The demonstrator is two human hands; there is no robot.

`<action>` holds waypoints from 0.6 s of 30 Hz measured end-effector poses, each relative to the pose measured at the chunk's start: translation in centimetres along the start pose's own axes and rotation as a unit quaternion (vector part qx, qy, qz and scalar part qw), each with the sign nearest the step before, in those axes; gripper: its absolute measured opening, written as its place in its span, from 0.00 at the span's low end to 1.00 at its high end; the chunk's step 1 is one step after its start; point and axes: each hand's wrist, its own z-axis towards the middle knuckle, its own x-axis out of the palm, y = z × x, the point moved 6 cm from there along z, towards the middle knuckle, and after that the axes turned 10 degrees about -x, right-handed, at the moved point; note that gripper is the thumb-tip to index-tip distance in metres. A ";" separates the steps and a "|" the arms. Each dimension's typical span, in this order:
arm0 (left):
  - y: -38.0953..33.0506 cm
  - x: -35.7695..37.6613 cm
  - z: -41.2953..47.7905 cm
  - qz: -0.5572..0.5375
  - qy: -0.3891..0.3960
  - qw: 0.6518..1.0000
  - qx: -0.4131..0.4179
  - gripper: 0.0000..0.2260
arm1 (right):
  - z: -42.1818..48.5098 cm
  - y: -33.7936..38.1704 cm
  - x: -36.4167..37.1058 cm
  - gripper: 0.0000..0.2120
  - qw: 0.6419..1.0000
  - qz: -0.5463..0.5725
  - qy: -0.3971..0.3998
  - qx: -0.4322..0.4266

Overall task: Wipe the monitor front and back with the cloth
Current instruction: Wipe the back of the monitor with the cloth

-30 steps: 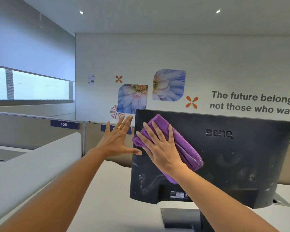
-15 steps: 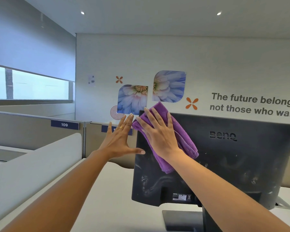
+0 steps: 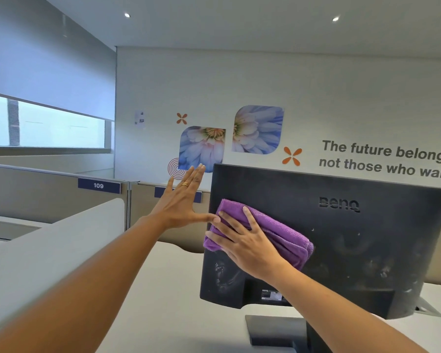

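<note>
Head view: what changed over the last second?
The right hand swept the purple cloth up over the top left corner of the monitor, then down its back near the left edge. The left hand stays open beside that edge; the monitor stays put.

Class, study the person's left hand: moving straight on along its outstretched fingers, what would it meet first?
The left hand points up past the black monitor, seemingly clearing the grey partition. Its first contact would probably be the blue flower picture on the wall, though depth is unclear.

Folded purple cloth [image 3: 278, 230] lies flat against black monitor's [image 3: 354, 240] dusty back.
</note>
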 end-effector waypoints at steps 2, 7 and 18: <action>-0.7 -0.3 0.4 -0.010 -0.013 1.000 0.012 0.52 | -0.9 -0.5 -0.1 0.31 1.000 -0.009 -0.002 0.000; -1.6 -0.3 1.1 0.044 -0.041 0.997 0.049 0.50 | -2.4 -3.4 -1.2 0.31 0.996 -0.003 -0.035 0.086; -2.8 -0.8 1.7 0.058 -0.069 0.995 0.038 0.46 | -0.7 -5.4 -1.7 0.23 0.965 0.068 -0.084 0.238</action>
